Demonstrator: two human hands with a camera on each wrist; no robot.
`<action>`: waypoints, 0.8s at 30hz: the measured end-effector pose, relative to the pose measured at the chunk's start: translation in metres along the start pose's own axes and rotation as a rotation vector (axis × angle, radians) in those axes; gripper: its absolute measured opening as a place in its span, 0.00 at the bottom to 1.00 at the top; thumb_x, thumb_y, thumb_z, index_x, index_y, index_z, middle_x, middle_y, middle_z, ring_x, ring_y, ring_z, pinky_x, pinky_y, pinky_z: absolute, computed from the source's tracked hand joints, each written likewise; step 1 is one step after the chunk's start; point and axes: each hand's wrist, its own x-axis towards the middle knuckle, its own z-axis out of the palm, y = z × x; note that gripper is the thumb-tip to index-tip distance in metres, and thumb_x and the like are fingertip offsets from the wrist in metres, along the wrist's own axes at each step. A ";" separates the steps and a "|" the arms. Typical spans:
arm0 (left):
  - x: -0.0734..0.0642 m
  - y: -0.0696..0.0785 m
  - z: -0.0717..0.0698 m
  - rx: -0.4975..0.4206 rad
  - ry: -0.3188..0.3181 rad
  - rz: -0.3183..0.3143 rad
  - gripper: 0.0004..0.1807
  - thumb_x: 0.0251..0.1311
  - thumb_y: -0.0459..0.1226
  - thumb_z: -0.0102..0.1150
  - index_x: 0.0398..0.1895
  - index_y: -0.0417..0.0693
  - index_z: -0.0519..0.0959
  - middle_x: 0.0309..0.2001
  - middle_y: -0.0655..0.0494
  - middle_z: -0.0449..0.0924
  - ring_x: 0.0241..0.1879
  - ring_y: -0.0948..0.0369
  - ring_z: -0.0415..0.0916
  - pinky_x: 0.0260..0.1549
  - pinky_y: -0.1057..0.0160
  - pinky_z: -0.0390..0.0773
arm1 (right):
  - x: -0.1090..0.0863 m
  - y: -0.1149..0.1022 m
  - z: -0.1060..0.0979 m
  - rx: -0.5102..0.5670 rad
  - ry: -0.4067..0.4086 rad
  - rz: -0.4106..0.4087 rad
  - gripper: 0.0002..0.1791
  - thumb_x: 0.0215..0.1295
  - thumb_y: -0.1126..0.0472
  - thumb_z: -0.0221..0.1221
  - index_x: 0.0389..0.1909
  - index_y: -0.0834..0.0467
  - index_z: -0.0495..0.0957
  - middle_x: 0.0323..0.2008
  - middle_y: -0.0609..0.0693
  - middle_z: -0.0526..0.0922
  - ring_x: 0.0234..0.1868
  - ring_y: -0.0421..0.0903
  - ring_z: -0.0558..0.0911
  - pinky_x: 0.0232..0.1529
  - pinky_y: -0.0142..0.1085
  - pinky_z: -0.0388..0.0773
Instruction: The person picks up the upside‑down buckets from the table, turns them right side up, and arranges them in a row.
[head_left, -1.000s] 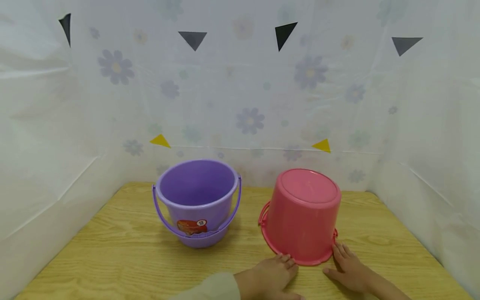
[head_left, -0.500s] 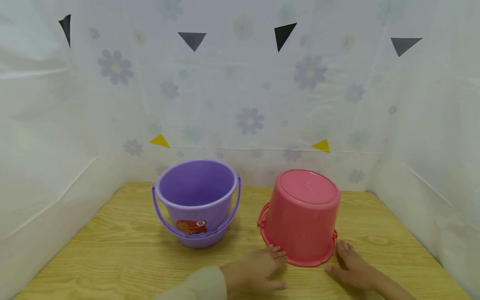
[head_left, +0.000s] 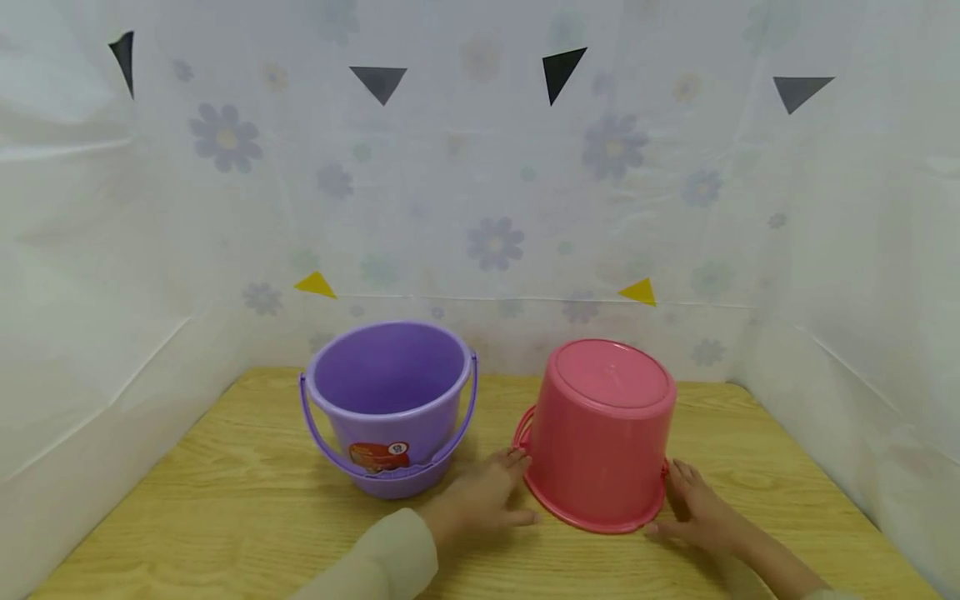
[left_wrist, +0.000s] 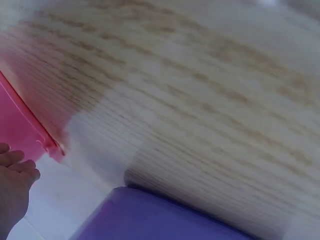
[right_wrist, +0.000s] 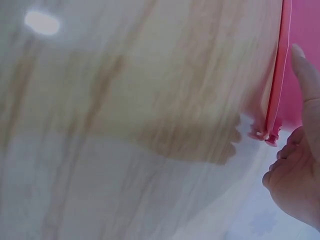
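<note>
A pink bucket (head_left: 600,442) stands upside down on the table, its base facing up and its rim on the wood. My left hand (head_left: 483,496) is at the left side of its rim, fingertips by the handle (head_left: 523,425), fingers extended and thumb apart. On the other side, my right hand (head_left: 697,508) has its fingers stretched along the right of the rim, close to the handle joint, with the thumb near the front edge. In the right wrist view that hand (right_wrist: 295,175) is beside the pink wall. A purple bucket (head_left: 397,442) stands upright to the left.
The wood-patterned table (head_left: 225,500) carries both buckets. The purple bucket's handle (head_left: 318,446) hangs down at its front, below a red label (head_left: 378,456). White flowered sheeting (head_left: 420,208) encloses the back and sides.
My left hand has moved from the front of the pink bucket's rim round to its left side. My right hand has shifted slightly up along the right side. The buckets stay in place.
</note>
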 end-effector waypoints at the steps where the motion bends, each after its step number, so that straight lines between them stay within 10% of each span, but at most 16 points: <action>1: 0.002 -0.001 0.000 -0.004 -0.002 -0.021 0.43 0.56 0.61 0.53 0.66 0.39 0.63 0.66 0.45 0.64 0.67 0.50 0.61 0.66 0.57 0.63 | 0.002 0.001 0.000 -0.004 0.004 -0.017 0.53 0.42 0.53 0.72 0.60 0.81 0.56 0.57 0.77 0.64 0.57 0.72 0.64 0.48 0.67 0.67; 24: 0.032 -0.005 0.012 -0.191 -0.031 -0.233 0.60 0.39 0.61 0.68 0.69 0.34 0.54 0.69 0.36 0.55 0.69 0.45 0.54 0.66 0.54 0.62 | 0.011 0.005 -0.003 0.103 -0.144 0.100 0.55 0.45 0.51 0.70 0.63 0.81 0.52 0.61 0.82 0.54 0.61 0.79 0.54 0.53 0.70 0.59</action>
